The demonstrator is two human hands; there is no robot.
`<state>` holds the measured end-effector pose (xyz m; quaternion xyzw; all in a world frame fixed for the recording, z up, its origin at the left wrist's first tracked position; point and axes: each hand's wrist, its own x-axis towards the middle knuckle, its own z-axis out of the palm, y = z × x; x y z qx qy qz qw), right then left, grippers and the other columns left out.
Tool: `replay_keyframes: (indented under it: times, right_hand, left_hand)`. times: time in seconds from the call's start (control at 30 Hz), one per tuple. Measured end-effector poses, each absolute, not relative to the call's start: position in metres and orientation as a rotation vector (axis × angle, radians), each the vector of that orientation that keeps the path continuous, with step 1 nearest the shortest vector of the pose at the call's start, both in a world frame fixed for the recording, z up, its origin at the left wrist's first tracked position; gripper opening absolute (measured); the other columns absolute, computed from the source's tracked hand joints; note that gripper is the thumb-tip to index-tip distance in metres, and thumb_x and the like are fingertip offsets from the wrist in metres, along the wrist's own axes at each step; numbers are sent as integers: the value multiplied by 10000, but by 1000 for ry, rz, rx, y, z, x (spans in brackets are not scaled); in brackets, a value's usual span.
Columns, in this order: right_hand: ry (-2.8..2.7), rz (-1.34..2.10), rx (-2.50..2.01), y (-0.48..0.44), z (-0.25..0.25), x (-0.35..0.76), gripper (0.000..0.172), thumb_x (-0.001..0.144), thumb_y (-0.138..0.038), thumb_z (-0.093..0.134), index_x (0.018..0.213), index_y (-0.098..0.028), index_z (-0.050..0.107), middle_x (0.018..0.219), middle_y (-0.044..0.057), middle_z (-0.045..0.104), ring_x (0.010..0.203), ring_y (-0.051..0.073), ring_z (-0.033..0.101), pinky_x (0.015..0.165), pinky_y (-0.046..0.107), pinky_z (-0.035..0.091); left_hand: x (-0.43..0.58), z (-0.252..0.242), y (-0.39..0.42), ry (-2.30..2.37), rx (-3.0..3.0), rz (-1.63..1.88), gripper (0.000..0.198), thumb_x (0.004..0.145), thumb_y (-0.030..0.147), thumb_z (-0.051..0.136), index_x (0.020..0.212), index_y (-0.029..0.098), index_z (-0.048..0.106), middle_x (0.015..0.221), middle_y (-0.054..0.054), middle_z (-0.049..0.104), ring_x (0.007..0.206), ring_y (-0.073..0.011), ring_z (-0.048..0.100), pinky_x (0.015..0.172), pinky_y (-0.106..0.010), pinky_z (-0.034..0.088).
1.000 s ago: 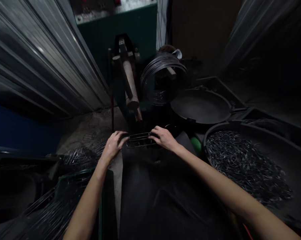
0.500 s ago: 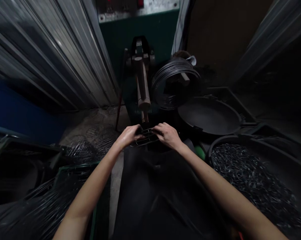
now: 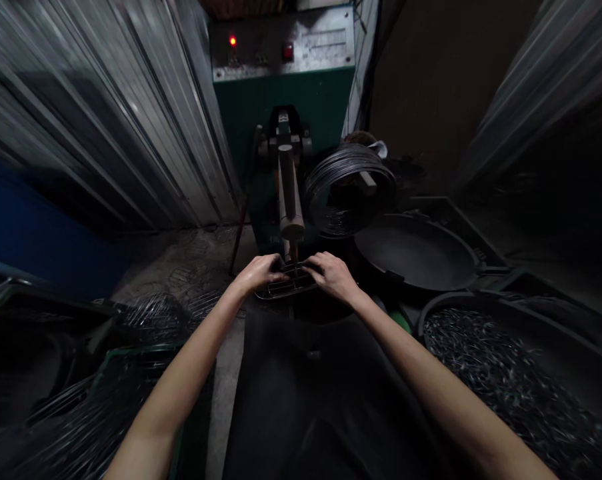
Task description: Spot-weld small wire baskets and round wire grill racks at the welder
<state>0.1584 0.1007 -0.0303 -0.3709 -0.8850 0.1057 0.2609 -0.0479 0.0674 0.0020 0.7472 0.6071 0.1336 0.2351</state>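
Note:
A small wire grid piece (image 3: 288, 283) lies flat under the tip of a long arm (image 3: 289, 193) that sticks out of a green machine (image 3: 285, 100). My left hand (image 3: 258, 272) grips the piece's left end. My right hand (image 3: 331, 273) grips its right end. Both hands sit close together just below the arm's tip, over a dark cloth on my lap (image 3: 305, 393).
A coil of dark wire (image 3: 348, 190) stands right of the machine. An empty dark basin (image 3: 415, 253) and a basin of short wire pieces (image 3: 511, 387) lie at the right. Finished wire grids (image 3: 151, 313) are piled at the left beside corrugated metal sheeting (image 3: 105, 113).
My hands have drawn closer together on the wire piece and slid it up under the machine arm's tip. The view has tilted up, showing the machine's red lights.

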Motion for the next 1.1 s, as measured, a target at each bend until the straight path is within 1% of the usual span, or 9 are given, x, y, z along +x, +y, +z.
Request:
replay_keyframes:
  times: [0.27,0.47,0.63,0.77,0.93,1.0,1.1]
  right_hand:
    - [-2409,245,-984,98,-25,159,98,884,-259,579,870,-194,652,798,35,620,767,179,528,674,275,408]
    - [-2411,256,-990,103,-24,158,97,881,-246,583,927,-203,657,842,38,626,796,181,542,696,275,410]
    - [-2401,195,-1024,113,-26,154,104,871,-276,604,898,-198,668,810,40,619,782,182,545,684,269,405]
    - [-2398,197,-1031,116,-27,150,91,867,-264,610,882,-197,671,796,34,618,772,173,547,670,260,402]
    - [-2360,327,-1001,114,-26,147,74,852,-241,625,861,-187,675,812,33,626,791,174,563,690,264,413]
    - [-2253,415,-962,115,-27,155,78,845,-229,626,900,-193,668,857,30,631,806,168,571,718,261,425]
    - [-2008,448,-996,119,-32,179,133,848,-215,604,976,-193,631,938,38,626,833,169,577,754,270,441]
  left_hand:
    - [-50,7,65,1655,2026,383,255,713,367,673,843,173,571,831,-11,632,801,-186,583,644,-243,384]
    - [-52,7,74,1669,2026,363,286,683,390,685,828,173,568,798,-8,616,778,-190,572,617,-248,360]
    - [-55,5,82,1668,1982,394,281,669,391,683,798,172,565,781,-1,608,781,-187,564,605,-243,348]
    - [-59,5,86,1660,1956,399,294,650,403,688,776,165,569,761,1,604,763,-182,559,603,-242,353]
    - [-62,3,85,1561,1921,464,314,646,425,676,792,157,606,794,-17,626,768,-181,563,640,-252,391]
    - [-62,2,85,1570,1895,486,330,638,436,680,799,156,615,803,-23,632,756,-179,563,654,-262,402]
    - [-61,0,88,1590,1878,477,368,618,460,696,799,154,602,773,-20,623,725,-172,549,619,-256,393]
